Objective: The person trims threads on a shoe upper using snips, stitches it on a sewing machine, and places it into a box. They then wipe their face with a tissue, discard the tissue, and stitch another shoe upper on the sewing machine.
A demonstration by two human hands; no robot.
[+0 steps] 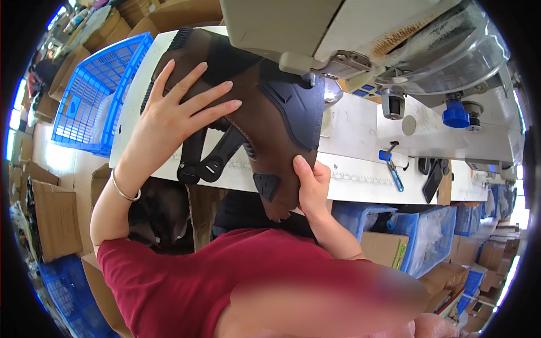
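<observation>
A brown leather piece lies across the white table, with a dark panel stitched along its right side and a small dark patch near its lower end. Spread fingers of my left hand rest flat on its left part. My right hand pinches the lower right edge, thumb on top and the other fingers mostly hidden. Two black straps with rounded ends stick out below the left hand. The upper right edge of the leather reaches the sewing machine's metal foot area, where the needle cannot be made out.
The sewing machine head hangs over the far side. Right on the table lie a blue-handled tool and a black object. A blue crate stands left; blue bins sit below the right edge.
</observation>
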